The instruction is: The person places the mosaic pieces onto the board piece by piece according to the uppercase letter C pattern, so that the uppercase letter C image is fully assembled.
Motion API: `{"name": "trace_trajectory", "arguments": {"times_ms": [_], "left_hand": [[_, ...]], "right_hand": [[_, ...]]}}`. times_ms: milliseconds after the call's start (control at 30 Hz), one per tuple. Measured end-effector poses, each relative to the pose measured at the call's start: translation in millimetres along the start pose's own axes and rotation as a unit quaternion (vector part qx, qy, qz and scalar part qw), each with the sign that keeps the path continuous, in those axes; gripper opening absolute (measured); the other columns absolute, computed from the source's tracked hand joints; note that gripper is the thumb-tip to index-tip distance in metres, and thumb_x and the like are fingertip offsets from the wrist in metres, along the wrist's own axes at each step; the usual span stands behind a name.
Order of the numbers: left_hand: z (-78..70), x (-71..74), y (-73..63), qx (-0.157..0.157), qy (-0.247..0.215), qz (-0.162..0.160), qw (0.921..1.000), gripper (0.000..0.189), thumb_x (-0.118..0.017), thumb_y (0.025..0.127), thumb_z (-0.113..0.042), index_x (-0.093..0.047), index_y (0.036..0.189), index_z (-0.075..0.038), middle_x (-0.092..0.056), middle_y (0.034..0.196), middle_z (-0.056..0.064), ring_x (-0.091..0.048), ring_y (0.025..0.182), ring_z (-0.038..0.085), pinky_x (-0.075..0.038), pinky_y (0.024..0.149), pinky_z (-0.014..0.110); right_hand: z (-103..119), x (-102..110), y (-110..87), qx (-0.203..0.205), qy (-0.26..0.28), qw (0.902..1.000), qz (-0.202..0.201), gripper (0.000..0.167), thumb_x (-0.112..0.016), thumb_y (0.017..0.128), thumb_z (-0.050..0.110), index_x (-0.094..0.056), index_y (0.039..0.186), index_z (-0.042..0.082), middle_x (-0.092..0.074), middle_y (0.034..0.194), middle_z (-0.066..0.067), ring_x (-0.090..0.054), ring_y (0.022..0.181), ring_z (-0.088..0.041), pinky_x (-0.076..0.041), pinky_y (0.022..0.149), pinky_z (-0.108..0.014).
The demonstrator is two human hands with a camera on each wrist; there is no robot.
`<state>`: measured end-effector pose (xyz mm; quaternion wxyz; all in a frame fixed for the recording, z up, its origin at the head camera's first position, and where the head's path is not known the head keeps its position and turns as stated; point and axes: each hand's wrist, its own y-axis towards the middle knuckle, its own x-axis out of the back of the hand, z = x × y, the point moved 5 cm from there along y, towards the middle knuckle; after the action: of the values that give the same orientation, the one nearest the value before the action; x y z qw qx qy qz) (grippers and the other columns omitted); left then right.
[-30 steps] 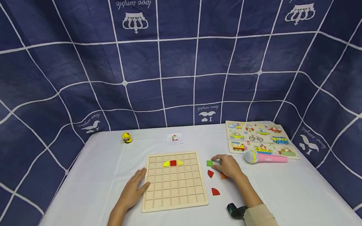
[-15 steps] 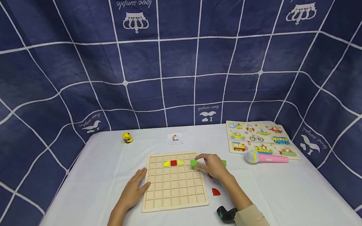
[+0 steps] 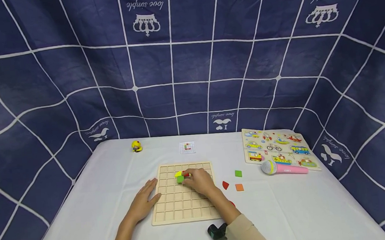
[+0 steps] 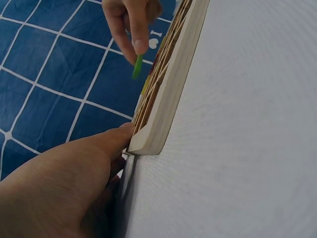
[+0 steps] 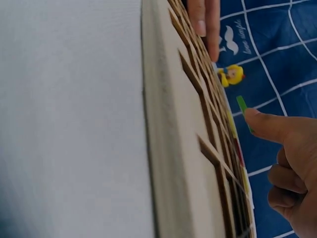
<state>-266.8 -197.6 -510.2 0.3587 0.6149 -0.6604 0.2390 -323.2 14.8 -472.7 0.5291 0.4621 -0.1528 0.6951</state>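
Note:
My right hand (image 3: 200,181) pinches a green square tile (image 3: 180,179) between thumb and fingers, over the wooden grid board (image 3: 176,215). In the left wrist view the green tile is edge-on above the board, gripped at its end. Just beyond it lie a yellow piece (image 3: 179,173) and a red piece in the board's upper rows, partly hidden by my fingers. My left hand (image 3: 141,204) rests with fingers extended along the board's left edge, its thumb touching the frame in the left wrist view.
Right of the board lie another green square (image 3: 238,173), an orange square (image 3: 239,187) and a red wedge (image 3: 225,185). A patterned card (image 3: 187,147) and yellow figurine (image 3: 136,146) stand behind. A pink microphone (image 3: 289,169) overlaps a picture puzzle (image 3: 272,147).
My right hand has carried one green tile from the loose pieces leftward over the board to beside the yellow and red pieces. The left hand has stayed at the board's edge.

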Motion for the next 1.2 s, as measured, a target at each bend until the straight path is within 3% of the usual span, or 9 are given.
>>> {"name": "trace_trajectory", "arguments": {"times_ms": [167,567,667,733,833,900,1200], "left_hand": [[-0.1,-0.1,0.4,0.0,-0.001,0.0,1.0,0.061,-0.058,0.092,-0.029,-0.033,0.142,-0.004,-0.03,0.147,0.012,-0.018,0.137,0.032,-0.016,0.109,0.051],[-1.0,1.9,-0.7,-0.015,0.002,-0.02,0.9997,0.06,-0.059,0.091,-0.027,-0.036,0.14,-0.001,-0.033,0.145,0.015,-0.021,0.136,0.035,-0.018,0.108,0.054],[-1.4,1.4,-0.7,-0.013,0.002,-0.017,0.9998,0.06,-0.059,0.091,-0.027,-0.035,0.141,-0.002,-0.033,0.146,0.014,-0.021,0.136,0.035,-0.018,0.108,0.054],[-1.9,1.0,-0.6,-0.009,0.0,-0.014,0.9999,0.06,-0.059,0.091,-0.027,-0.035,0.141,-0.003,-0.032,0.146,0.013,-0.02,0.136,0.034,-0.018,0.108,0.053],[-2.3,0.8,-0.9,-0.009,0.002,-0.011,0.9999,0.06,-0.058,0.091,-0.028,-0.035,0.141,-0.003,-0.032,0.146,0.013,-0.02,0.136,0.034,-0.018,0.108,0.053],[-2.2,1.0,-1.0,-0.01,0.002,-0.012,0.9999,0.06,-0.058,0.091,-0.028,-0.035,0.141,-0.002,-0.032,0.146,0.013,-0.02,0.136,0.034,-0.018,0.108,0.053],[-0.5,0.6,-0.4,-0.009,0.002,-0.01,0.9999,0.06,-0.058,0.092,-0.029,-0.035,0.141,-0.003,-0.032,0.146,0.013,-0.02,0.137,0.033,-0.017,0.109,0.052]], "right_hand": [[3,-10,2.7,0.011,-0.028,0.9996,0.0,0.027,-0.074,0.079,0.032,-0.072,0.1,0.015,-0.07,0.091,0.004,-0.062,0.075,-0.011,-0.05,0.062,-0.026],[2,-16,4.8,0.012,-0.028,0.9995,0.005,0.028,-0.073,0.079,0.033,-0.071,0.102,0.016,-0.069,0.101,0.004,-0.064,0.095,-0.017,-0.051,0.079,-0.032],[2,-13,3.4,0.008,-0.02,0.9998,0.0,0.029,-0.074,0.078,0.034,-0.071,0.102,0.017,-0.069,0.099,0.005,-0.064,0.091,-0.015,-0.051,0.076,-0.03],[0,-9,1.9,0.001,-0.008,1.0,-0.003,0.031,-0.074,0.077,0.034,-0.071,0.103,0.018,-0.069,0.086,0.005,-0.062,0.076,-0.012,-0.05,0.065,-0.028],[-6,0,-0.8,-0.016,0.01,0.9998,-0.005,0.03,-0.074,0.078,0.033,-0.07,0.104,0.018,-0.057,0.06,0.007,-0.046,0.053,-0.007,-0.039,0.048,-0.023],[-12,9,-3.3,-0.025,0.019,0.9995,-0.008,0.029,-0.073,0.079,0.032,-0.07,0.104,0.018,-0.043,0.05,0.008,-0.032,0.047,-0.007,-0.03,0.042,-0.022],[-60,73,-23.9,-0.035,0.017,0.997,-0.066,0.027,-0.076,0.077,0.024,-0.07,0.102,0.015,-0.032,0.049,0.006,-0.026,0.044,-0.006,-0.023,0.039,-0.022]]}}
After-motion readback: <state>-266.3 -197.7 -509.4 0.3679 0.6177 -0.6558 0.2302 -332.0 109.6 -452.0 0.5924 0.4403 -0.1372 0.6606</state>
